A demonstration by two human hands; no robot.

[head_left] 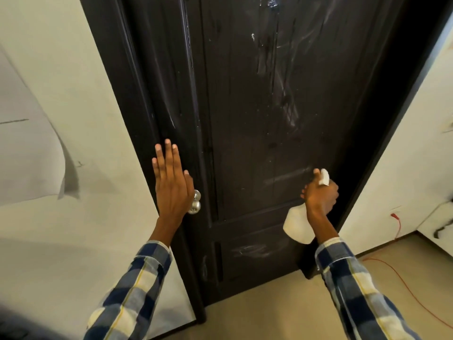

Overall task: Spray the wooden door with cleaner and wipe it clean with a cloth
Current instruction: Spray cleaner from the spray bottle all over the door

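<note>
Right fingers (309,190) curled round a white spray bottle (297,225), index finger up at the white nozzle (324,177), body of the bottle hanging below the wrist; a trigger hold, likely, with the nozzle aimed at the mid-panel of the door (257,148). Right hand (320,196) just short of the dark wood, close enough for spray to land without much drift. Left fingers (166,158) straight and together, held flat; left hand (172,185) against the door's left edge just above the silver knob (195,204), seemingly bracing the door, though actual contact not certain from this angle. Holding nothing there. No cloth in sight in either hand. Wet streaks and runs on the upper right panel, fainter smears on the lowest panel: spraying apparently well along, wiping not yet begun by the look of it. Plaid sleeves (353,285) on both forearms. Beyond, pale walls either side, an orange cable (397,223) down the right wall and across the floor.
</note>
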